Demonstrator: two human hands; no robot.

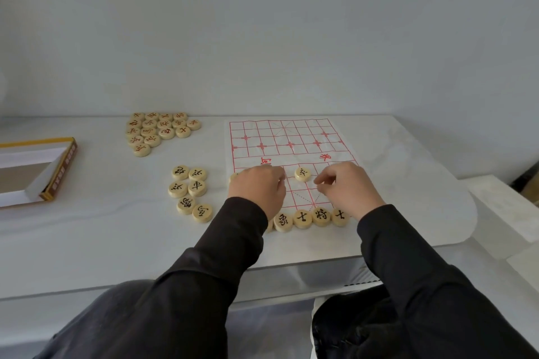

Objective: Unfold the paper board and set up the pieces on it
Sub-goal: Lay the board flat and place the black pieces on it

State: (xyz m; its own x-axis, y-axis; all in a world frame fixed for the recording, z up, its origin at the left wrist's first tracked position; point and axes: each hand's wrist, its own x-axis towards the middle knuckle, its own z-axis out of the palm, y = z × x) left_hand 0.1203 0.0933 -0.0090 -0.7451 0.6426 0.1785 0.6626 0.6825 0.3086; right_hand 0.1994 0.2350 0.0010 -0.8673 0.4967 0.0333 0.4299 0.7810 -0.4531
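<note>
The white table carries everything. The paper board lies open and flat on the right part of the table, reaching from the far edge almost to the near edge. So the unfolding is done.

An open box sits at the left edge of the table. A heap of red pieces waits by the far edge, well apart from the board. None of them is on the board yet. A small bunch of black pieces lies just beside the board's left edge, also waiting.

A row of black pieces stands along the near edge of the board, partly hidden by the sleeves.

The left hand and the right hand hover over the near half of the board. Both have curled fingers. I cannot tell if either hand holds a piece.

One black piece sits on the board between the hands, touching neither.

I think the job is less than half done: the rest of the black side and all the red side are left.
</note>
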